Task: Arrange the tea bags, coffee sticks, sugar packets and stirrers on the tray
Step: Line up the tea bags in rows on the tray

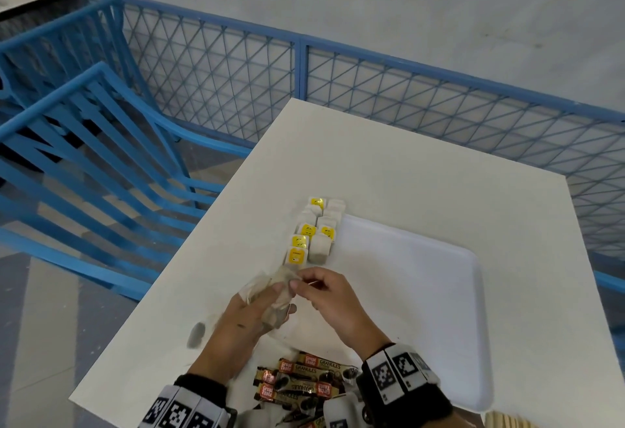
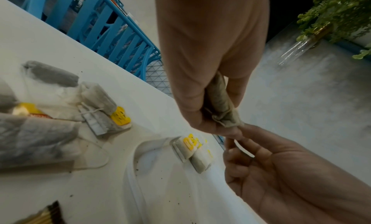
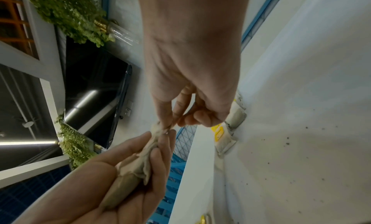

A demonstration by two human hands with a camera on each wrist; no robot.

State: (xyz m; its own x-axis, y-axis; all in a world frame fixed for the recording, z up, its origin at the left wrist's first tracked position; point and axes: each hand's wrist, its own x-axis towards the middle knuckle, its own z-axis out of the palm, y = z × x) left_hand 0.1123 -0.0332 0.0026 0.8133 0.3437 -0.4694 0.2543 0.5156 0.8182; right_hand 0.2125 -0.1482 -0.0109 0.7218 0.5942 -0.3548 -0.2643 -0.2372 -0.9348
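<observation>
Setting: white counter [image 1: 406, 163] beside a blue mesh fence [image 1: 372, 89] and blue chairs [image 1: 84, 143].
Tray: white tray [image 1: 466, 292] on the counter's right half, near the person.
Arranged tea bags: two rows of tea bags with yellow tags [image 1: 313, 229] along the tray's left edge.
Left hand [image 1: 243, 316]: grip clasped around a crumpled tea bag [image 1: 275, 295], held above the counter.
Right hand [image 1: 333, 299]: grip pinching the upper end of that same bag.
Coffee sticks [image 1: 304, 383]: loose pile at the near edge, between the wrists.
Loose tea bags [image 2: 96, 103]: scattered on the counter, left of the tray.
</observation>
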